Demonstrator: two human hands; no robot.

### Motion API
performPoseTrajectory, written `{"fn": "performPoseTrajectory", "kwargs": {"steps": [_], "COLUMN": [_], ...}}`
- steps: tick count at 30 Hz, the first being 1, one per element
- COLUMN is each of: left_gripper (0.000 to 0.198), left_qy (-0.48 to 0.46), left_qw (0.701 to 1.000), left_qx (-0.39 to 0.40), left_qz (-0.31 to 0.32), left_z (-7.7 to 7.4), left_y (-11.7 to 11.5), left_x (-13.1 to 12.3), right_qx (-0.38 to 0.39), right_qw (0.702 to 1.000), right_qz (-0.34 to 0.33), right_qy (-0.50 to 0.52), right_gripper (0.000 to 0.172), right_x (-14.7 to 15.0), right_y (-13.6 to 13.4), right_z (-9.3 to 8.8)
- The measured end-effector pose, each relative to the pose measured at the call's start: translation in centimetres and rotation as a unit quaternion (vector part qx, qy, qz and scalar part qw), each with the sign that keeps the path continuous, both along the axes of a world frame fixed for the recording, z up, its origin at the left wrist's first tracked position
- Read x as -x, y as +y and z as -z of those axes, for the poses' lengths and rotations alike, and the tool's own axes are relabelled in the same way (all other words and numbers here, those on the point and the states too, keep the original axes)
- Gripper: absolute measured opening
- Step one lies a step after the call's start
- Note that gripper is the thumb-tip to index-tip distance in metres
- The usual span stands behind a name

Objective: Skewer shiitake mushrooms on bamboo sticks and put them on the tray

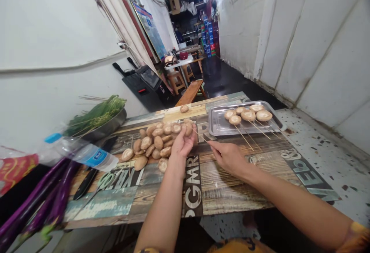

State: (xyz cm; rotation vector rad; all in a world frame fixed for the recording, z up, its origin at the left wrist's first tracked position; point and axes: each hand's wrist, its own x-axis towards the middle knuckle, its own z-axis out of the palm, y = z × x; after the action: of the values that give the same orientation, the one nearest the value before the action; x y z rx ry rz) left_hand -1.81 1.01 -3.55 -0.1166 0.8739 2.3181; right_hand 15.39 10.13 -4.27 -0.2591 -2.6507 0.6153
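My left hand (185, 142) is closed around a mushroom (188, 130) at the right edge of a pile of brown-capped mushrooms (158, 142). My right hand (228, 156) pinches a thin wooden skewer (200, 134), which runs left toward that mushroom; whether its tip is inside the cap I cannot tell. Farther right, a metal tray (215, 125) bears several skewered mushrooms (248, 114), their sticks pointing toward me over the near rim. One loose mushroom (184, 108) lies apart behind the pile.
On the left are a water bottle (98, 159), purple eggplants (62, 191), a black-handled knife (86, 183) and a metal bowl (111, 123) of greens (101, 115). A wooden bench (190, 93) stands beyond the table (231, 191). White wall panels (318, 41) rise at the right.
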Motion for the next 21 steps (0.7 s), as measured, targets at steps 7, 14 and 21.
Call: {"fn": "performPoseTrajectory", "kwargs": {"steps": [7, 14, 21], "left_gripper": [0.017, 0.018, 0.016], "left_qy": [-0.029, -0.024, -0.009], "left_qw": [0.999, 0.999, 1.0], "left_qx": [-0.019, -0.012, 0.002], "left_qz": [-0.036, -0.028, -0.016], "left_z": [-0.13, -0.4, -0.27], "left_y": [-0.2, -0.17, -0.13], "left_x": [0.33, 0.02, 0.1], "right_qx": [-0.014, -0.014, -0.021], "right_qw": [0.999, 0.999, 0.999], "right_qz": [0.002, 0.0, 0.001], "right_qy": [-0.03, -0.039, -0.039], "right_gripper": [0.038, 0.038, 0.038], "right_x": [-0.32, -0.28, -0.31], "right_y": [-0.39, -0.33, -0.34], "right_z": [-0.8, -0.82, -0.65]}}
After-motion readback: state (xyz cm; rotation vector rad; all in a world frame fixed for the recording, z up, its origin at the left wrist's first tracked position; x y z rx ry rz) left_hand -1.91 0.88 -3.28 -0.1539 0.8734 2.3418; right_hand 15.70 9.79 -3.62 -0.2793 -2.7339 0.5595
